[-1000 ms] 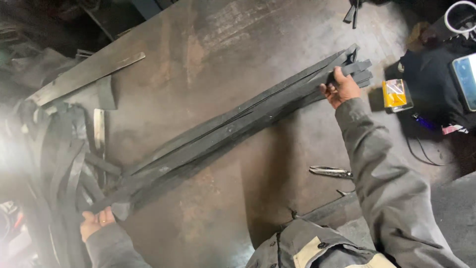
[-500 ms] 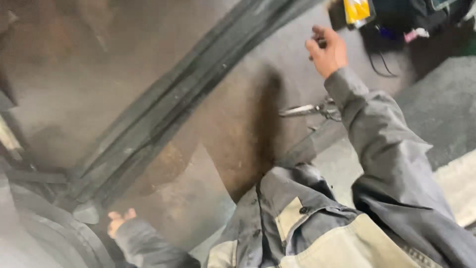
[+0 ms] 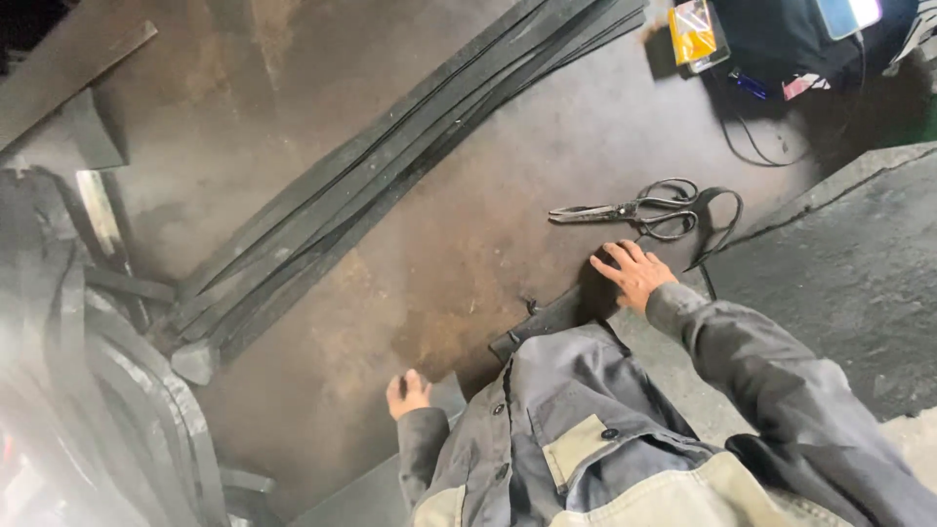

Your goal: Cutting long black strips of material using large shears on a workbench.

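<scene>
In the head view we see a bundle of long black strips point(image 3: 390, 185) lying flat on the rusty metal sheet point(image 3: 508, 146), running diagonally from near the sheet's left edge up to its far right corner, with no hand on it; its strips sit together, roughly aligned, so laying them out looks done as far as we can judge. Our right hand point(image 3: 632, 273) rests palm-down at the sheet's near edge with its fingers spread, gripping nothing, just beside a pair of black scissors point(image 3: 634, 208) that lie closed and untouched. Our left hand point(image 3: 408, 393) lies at the same near edge, fingers loosely curled, empty too. No cut shows on the strips, so any cutting appears not yet begun. More dark strips point(image 3: 107, 390) pile beyond the sheet's left edge.
</scene>
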